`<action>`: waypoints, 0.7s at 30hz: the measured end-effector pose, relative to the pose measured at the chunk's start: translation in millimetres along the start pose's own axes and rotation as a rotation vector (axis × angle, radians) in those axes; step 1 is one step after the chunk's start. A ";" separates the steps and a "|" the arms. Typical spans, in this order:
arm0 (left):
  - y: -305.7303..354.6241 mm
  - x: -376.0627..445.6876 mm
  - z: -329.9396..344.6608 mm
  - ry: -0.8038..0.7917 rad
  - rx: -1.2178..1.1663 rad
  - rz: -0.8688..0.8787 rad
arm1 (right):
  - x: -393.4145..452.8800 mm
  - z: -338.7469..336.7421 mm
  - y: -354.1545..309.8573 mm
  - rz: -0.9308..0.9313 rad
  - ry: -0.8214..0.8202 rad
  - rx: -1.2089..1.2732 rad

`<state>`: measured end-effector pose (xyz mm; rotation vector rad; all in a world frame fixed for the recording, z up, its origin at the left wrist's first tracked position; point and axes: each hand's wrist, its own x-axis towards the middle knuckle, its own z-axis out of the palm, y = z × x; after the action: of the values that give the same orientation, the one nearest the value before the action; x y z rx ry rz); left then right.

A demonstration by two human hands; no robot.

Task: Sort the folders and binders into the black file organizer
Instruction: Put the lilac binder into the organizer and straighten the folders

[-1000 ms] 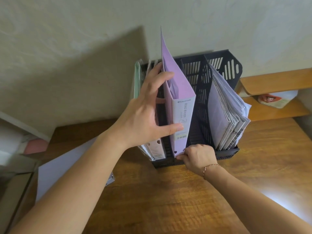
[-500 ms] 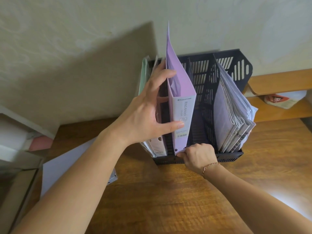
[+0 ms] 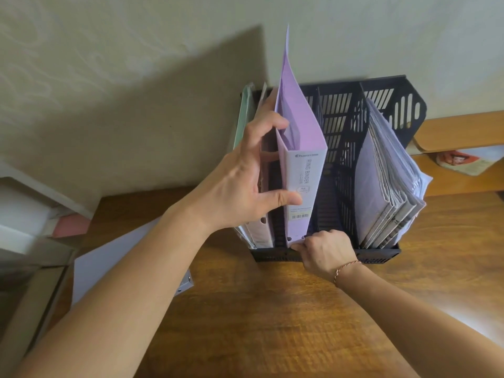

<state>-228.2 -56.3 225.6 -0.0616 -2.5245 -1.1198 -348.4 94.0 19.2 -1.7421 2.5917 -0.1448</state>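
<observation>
Head view: upright in the second slot from the left of the black slotted plastic file organizer [image 3: 381, 105], standing on the brown wooden desk [image 3: 272, 309] against the wall, a lilac ring binder [image 3: 302, 170] with printed spine. Clasped across spine and left cover by the left hand [image 3: 245, 184], thumb on the spine, fingers spread behind; pinched at its bottom corner by the curled right hand [image 3: 324, 252]. Pale folders [image 3: 259, 233] leftmost, grey stacked papers [image 3: 387, 192] rightmost, white flat binder [image 3: 109, 263] on the desk at left.

- "RING BINDER" runs down the spine of the purple binder [image 3: 301, 170]
- a brand mark above it and the barcode sticker [image 3: 300, 215] lower down are too small to read
</observation>
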 end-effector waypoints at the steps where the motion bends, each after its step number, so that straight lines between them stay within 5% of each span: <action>1: 0.5 0.8 1.0 -0.001 -0.008 0.017 | -0.5 -0.7 -0.1 -0.006 0.024 0.023; 7: 3.1 2.8 1.4 -0.005 -0.013 0.044 | -1.3 -0.6 -3.0 0.071 0.147 0.024; 21: 6.3 3.5 0.1 -0.066 0.116 0.050 | 11.6 -14.2 3.6 0.158 -0.092 0.074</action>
<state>-230.3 -52.3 231.2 -0.1324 -2.6256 -0.9648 -357.0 85.6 33.5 -1.4775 2.6090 -0.1518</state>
